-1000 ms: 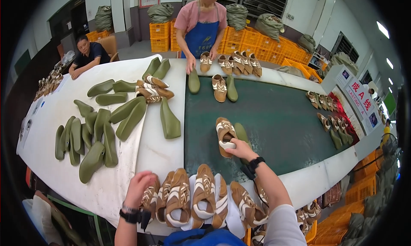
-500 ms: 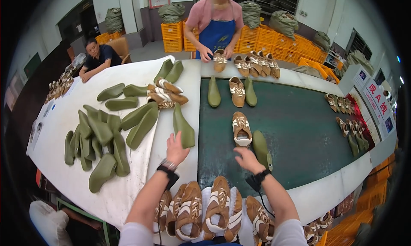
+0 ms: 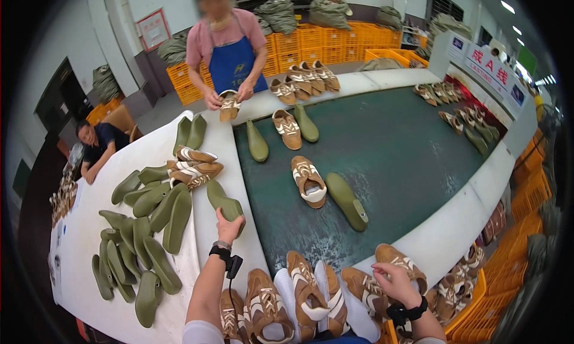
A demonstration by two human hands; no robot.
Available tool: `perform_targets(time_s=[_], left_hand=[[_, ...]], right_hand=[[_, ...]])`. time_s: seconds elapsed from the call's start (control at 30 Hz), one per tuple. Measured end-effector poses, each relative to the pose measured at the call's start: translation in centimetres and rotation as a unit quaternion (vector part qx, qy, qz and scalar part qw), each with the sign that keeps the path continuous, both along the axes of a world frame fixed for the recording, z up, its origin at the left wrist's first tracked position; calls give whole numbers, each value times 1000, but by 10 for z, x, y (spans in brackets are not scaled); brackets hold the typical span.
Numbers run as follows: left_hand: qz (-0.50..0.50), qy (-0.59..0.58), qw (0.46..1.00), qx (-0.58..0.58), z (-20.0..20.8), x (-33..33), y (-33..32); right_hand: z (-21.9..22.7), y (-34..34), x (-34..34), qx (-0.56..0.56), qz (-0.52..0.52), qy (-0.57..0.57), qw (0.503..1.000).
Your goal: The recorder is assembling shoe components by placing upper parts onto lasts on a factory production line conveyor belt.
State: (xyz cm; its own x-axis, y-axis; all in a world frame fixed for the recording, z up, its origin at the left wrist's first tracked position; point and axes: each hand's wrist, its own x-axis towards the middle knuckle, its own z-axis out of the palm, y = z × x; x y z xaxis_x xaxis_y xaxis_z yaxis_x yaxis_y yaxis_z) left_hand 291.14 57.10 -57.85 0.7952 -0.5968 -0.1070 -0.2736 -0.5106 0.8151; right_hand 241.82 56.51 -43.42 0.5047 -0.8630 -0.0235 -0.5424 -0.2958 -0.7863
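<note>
Plainly, the left hand (image 3: 228,227) clasps 1 green last (image 3: 223,199) (right hand (image 3: 399,284) half-curled, empty).

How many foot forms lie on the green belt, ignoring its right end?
3: a form left of the farther shoe, a second form right of it, a third form right of the nearer shoe. None seems hidden.

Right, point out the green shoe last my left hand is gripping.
The green shoe last between the heaped lasts and the dark green belt: your left hand holds its near end, while the other green lasts lie untouched.
</note>
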Motion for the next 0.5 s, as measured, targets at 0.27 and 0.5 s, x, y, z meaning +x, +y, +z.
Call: perform_targets(time_s=[0.27, 0.5], left_hand=[[-103, 429, 896, -35, 12, -100, -24], [-275, 104, 918, 265, 47, -170, -39]], right_hand=[[-29, 79, 32, -82, 222, 8, 972], [-49, 110, 50, -27, 221, -4, 975]])
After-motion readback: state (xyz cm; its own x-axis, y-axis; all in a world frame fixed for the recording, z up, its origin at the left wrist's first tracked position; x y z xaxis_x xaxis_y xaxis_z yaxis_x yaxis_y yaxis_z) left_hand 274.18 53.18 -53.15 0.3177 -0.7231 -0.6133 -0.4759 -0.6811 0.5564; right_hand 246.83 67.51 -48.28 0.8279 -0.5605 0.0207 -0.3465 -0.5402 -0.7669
